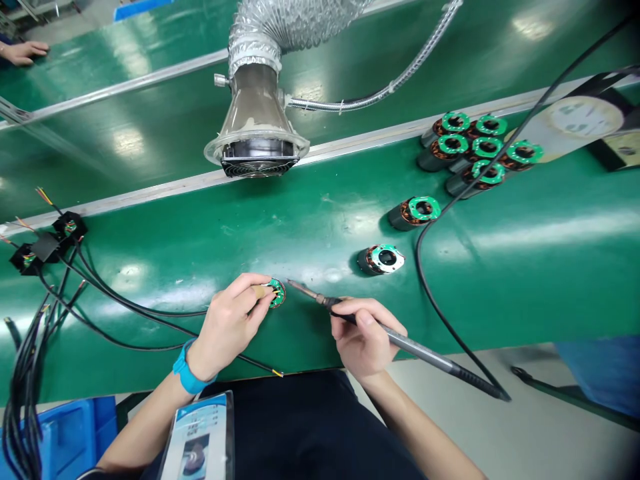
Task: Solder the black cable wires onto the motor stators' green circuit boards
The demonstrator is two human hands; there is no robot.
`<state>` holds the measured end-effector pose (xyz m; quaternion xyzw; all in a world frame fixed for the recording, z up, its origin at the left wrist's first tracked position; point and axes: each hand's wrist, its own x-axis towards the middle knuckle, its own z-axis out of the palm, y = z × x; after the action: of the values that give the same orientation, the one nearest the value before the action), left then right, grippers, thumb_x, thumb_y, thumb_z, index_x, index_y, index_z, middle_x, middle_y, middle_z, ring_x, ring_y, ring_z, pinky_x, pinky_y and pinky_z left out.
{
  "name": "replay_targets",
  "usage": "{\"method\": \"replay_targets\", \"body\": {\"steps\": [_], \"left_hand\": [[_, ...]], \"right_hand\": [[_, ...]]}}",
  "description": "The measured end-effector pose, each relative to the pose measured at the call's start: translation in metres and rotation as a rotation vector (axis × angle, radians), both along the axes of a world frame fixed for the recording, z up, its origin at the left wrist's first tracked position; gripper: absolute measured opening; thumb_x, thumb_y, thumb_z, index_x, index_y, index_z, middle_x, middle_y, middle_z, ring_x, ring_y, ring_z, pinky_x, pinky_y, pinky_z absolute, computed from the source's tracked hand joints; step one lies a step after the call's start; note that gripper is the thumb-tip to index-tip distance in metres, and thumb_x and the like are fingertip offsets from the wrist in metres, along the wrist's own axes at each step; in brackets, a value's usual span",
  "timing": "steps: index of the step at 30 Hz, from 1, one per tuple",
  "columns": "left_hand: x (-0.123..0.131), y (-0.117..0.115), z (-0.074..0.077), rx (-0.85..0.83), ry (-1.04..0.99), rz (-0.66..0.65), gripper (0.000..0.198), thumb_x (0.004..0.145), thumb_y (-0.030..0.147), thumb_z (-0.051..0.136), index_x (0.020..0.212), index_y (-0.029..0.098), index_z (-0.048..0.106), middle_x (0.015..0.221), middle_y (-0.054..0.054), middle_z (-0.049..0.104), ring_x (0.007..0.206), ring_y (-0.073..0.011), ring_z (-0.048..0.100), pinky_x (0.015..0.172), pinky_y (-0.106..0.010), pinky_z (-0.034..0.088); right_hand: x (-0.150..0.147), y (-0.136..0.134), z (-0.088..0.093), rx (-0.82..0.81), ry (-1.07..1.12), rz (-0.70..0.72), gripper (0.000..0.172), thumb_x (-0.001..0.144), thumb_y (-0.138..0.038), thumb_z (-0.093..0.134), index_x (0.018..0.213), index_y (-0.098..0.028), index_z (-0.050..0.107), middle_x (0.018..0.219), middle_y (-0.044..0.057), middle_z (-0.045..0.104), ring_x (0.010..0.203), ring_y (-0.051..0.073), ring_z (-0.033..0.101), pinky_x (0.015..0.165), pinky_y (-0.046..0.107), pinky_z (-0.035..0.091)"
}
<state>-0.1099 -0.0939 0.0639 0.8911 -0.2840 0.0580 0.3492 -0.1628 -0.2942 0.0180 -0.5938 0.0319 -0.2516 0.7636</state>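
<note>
Left hand (227, 327) pinched shut around a small round green circuit board (276, 293), thumb and fingertips on its rim; right hand (365, 337) closed pen-style on a soldering iron (405, 341), no slack in either grip. Board probably light, stiff yet fragile, best held by the rim, clear of its gold-coloured pads and fine wires. Iron slim and rigid, best held at the grip, well back from the tip; long axis slanting from lower right to upper left, tip just beside the board. Both just inside the near edge of the green desk (300, 233), around its middle. Toward the far right corner, a cluster of copper-wound motor stators (453, 150) with green rings; along the left edge, black cables (125, 303).
</note>
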Motion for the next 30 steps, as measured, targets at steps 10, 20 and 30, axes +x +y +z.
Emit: {"method": "replay_targets", "body": {"steps": [10,20,30], "left_hand": [[0.003,0.001,0.005,0.050,0.010,-0.028,0.008,0.100,0.012,0.065,0.095,0.015,0.070,0.114,-0.007,0.073,0.077,-0.0091,0.070,0.067,-0.021,0.055],[-0.004,0.007,-0.002,0.249,-0.073,0.023,0.032,0.103,0.038,0.063,0.128,0.018,0.061,0.129,-0.012,0.070,0.097,-0.0223,0.077,0.078,-0.032,0.063],[0.109,0.040,0.019,0.152,0.224,0.504,0.037,0.085,0.053,0.079,0.102,0.021,0.075,0.096,-0.004,0.078,0.088,-0.0233,0.074,0.077,-0.031,0.055]], "right_hand": [[0.008,-0.051,0.005,-0.957,-0.142,-0.408,0.029,0.101,-0.011,0.055,0.125,-0.018,0.069,0.087,0.004,0.071,0.074,0.018,0.066,0.068,0.031,0.055],[0.031,-0.060,-0.023,-1.100,0.083,-0.448,0.049,0.104,-0.024,0.064,0.151,-0.019,0.052,0.125,0.016,0.060,0.115,0.031,0.064,0.097,0.046,0.057],[0.036,-0.061,-0.029,-1.069,-0.021,-0.442,0.042,0.103,-0.027,0.066,0.144,-0.018,0.057,0.115,0.012,0.062,0.098,0.026,0.068,0.086,0.037,0.057]]}}
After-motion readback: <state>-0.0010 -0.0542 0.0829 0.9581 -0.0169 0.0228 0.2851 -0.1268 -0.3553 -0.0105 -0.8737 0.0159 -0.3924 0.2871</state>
